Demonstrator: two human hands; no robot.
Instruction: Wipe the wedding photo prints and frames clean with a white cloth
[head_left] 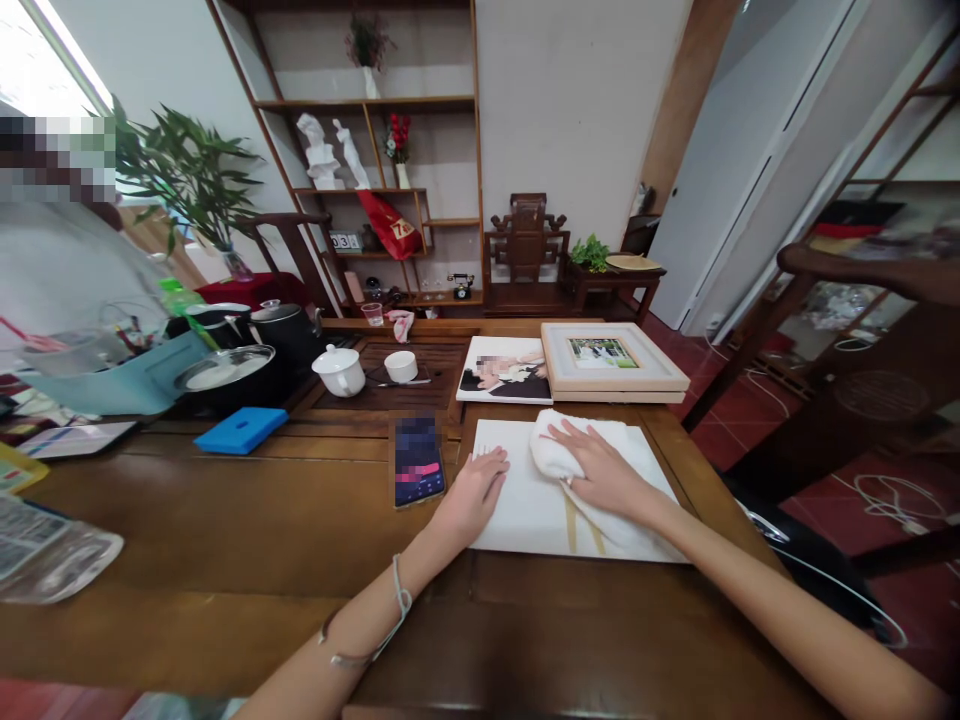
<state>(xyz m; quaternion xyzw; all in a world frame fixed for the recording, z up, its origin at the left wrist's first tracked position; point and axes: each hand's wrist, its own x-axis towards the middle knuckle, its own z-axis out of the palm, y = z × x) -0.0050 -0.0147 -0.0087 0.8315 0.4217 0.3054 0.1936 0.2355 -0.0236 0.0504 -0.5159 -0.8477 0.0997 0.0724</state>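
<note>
White board: It lies flat on the wooden table (262, 565), under both hands. The white board (517, 512) could slide or turn if the right side gets a hard push and the left side only a light hold.
White cloth: It is bunched up under the right hand (600, 470). A fold of the white cloth (551, 460) could catch on the tan strips (571, 525) just below that hand and tug them.
Right hand: Fingers spread and a little bent, holding the cloth down.
Left hand: Flat and open, gripping nothing; the left hand (476, 490) rests on the board's left edge.
Phone: Just left of the left hand, the phone (416, 460) could get bumped if the board slips that way.
Framed photo: Past the right hand, the framed photo (652, 362) could get knocked by a long push forward.
</note>
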